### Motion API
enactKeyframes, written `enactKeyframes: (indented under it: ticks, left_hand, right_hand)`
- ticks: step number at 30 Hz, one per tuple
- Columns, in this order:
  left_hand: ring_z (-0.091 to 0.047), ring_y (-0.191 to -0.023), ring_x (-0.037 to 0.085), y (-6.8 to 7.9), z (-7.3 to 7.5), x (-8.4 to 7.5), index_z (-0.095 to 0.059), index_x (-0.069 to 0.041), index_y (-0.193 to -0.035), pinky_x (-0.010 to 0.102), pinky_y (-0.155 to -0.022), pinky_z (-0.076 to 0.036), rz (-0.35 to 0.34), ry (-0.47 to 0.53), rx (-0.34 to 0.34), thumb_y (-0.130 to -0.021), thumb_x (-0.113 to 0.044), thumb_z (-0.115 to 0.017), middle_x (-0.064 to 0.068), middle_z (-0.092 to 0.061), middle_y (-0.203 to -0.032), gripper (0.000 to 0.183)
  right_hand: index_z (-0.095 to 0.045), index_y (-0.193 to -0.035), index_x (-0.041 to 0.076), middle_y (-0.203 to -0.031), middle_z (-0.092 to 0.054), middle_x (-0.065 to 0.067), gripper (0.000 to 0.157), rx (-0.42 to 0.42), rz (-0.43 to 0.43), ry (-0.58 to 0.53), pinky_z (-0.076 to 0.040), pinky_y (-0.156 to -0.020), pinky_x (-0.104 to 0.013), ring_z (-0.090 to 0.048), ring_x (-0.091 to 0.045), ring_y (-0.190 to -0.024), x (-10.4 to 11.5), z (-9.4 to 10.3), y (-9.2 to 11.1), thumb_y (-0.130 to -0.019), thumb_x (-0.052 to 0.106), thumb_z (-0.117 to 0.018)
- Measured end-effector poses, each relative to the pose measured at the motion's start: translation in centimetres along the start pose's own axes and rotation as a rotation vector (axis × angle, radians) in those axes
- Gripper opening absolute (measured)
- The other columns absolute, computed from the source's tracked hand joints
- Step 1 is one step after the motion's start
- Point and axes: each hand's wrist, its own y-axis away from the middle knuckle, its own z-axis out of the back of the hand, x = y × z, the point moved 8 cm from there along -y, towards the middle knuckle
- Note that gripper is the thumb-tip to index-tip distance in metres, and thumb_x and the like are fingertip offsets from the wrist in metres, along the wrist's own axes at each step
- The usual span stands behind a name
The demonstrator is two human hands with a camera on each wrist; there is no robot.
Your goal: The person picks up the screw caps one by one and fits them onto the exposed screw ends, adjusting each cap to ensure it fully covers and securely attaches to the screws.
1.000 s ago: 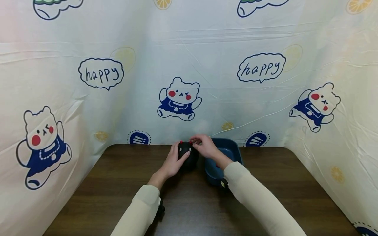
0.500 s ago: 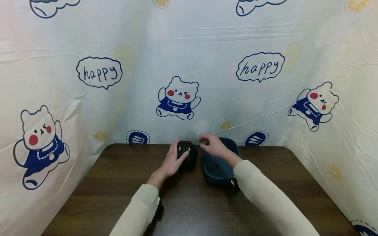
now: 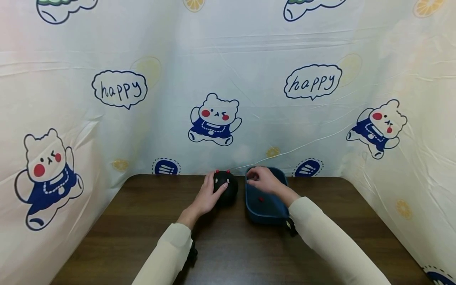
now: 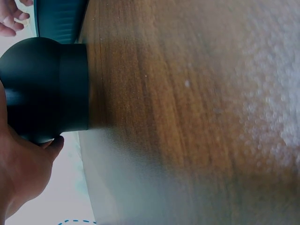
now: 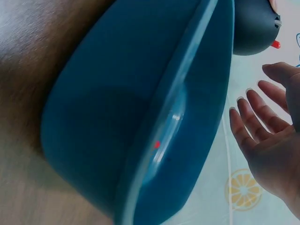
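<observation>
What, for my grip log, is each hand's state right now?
Left hand: closed around the round black object.
Right hand: open, fingers relaxed, nothing visibly held.

1. From my head feed, I see a dark brown wood-grain table (image 3: 221, 249), its two far corners rounded; my left wrist feed shows its grain running in streaks, with a pale sheen over part of it.
2. Near the far edge I have a black ball-shaped object (image 3: 230, 196) upright on the table, its short cylindrical base against the wood.
3. Just to the right I see a deep blue plastic tub (image 3: 266, 219), its open top facing up, a narrow strip of wood between them.
</observation>
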Motion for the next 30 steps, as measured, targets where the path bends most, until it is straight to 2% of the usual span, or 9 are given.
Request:
enactKeyframes:
  ticks: [11,20,30]
  left_hand:
    - [-0.036,-0.141,0.033,-0.1,-0.1,0.2,-0.014,-0.014,-0.163,0.061,-0.117,-0.03,0.02,-0.018,0.003,-0.098,-0.071,-0.047,0.008,-0.019,-0.164,0.093]
    - [-0.036,-0.14,0.032,-0.1,-0.2,0.2,-0.014,-0.018,-0.162,0.06,-0.117,-0.031,0.027,-0.014,0.012,-0.097,-0.07,-0.048,0.007,-0.021,-0.163,0.09]
    - [-0.038,-0.139,0.032,-0.1,-0.2,0.5,-0.014,-0.019,-0.162,0.061,-0.116,-0.032,0.036,-0.013,0.006,-0.096,-0.072,-0.048,0.006,-0.021,-0.163,0.091]
  right_hand:
    - [-0.069,-0.121,0.004,-0.114,-0.067,-0.01,0.025,0.023,0.008,0.02,-0.053,-0.084,-0.04,-0.062,-0.02,-0.096,-1.4,0.0,0.9,-0.099,0.016,-0.067]
    - [-0.068,-0.122,-0.001,-0.117,-0.067,-0.015,0.027,0.056,0.002,0.019,-0.053,-0.085,-0.041,-0.062,-0.022,-0.096,-2.4,-0.4,1.7,-0.099,0.012,-0.067]
    - [-0.067,-0.124,0.002,-0.114,-0.068,-0.009,0.029,0.104,-0.065,0.044,-0.054,-0.085,-0.039,-0.062,-0.02,-0.098,-3.8,-1.4,2.0,-0.098,0.015,-0.068]
